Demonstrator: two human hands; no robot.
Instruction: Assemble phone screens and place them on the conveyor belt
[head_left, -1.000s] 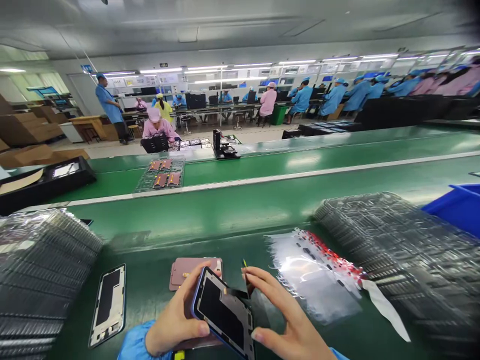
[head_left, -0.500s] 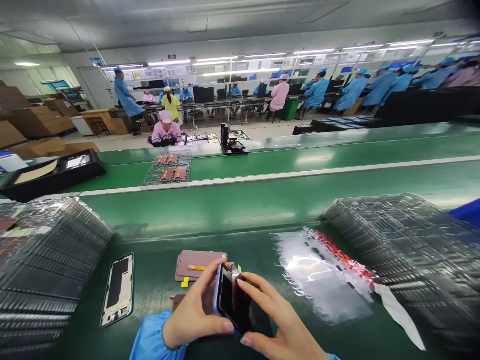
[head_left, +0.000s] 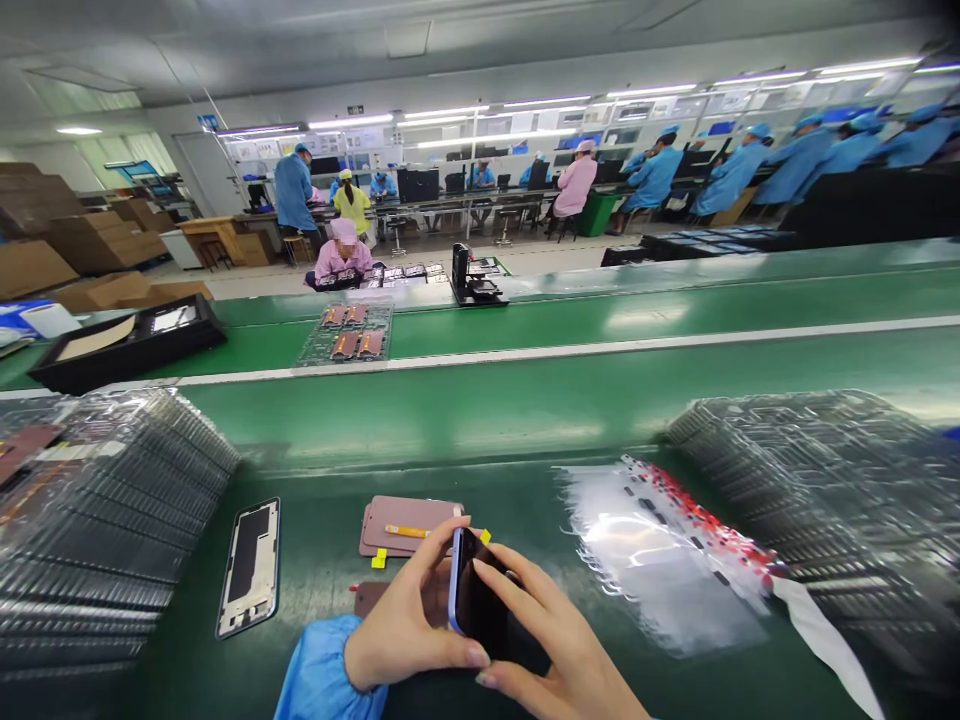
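Observation:
Between my hands is a phone (head_left: 487, 610) with a blue edge and a dark glossy front, held tilted above the green bench. My left hand (head_left: 409, 620) is closed around its blue left side, fingers at the top and thumb near the lower edge. My right hand (head_left: 555, 630) holds the dark screen from the right, fingertips on its upper face and thumb at the bottom edge. Behind my left hand lie brownish-pink screen panels (head_left: 375, 515) with an orange flex cable (head_left: 409, 531) and yellow tabs. A phone housing (head_left: 250, 567) lies further left.
Stacks of clear plastic trays stand at left (head_left: 142, 500) and right (head_left: 795, 470). A pile of clear film strips (head_left: 637, 550) with red tabs lies right of my hands. Beyond, a tray of panels (head_left: 346, 333) and a black box (head_left: 135, 340) rest on the green conveyor (head_left: 540, 405).
The dark screen has come down against the blue-edged phone; the gap showing the inside has closed. My view has turned slightly left. A standing person in blue at the back has moved.

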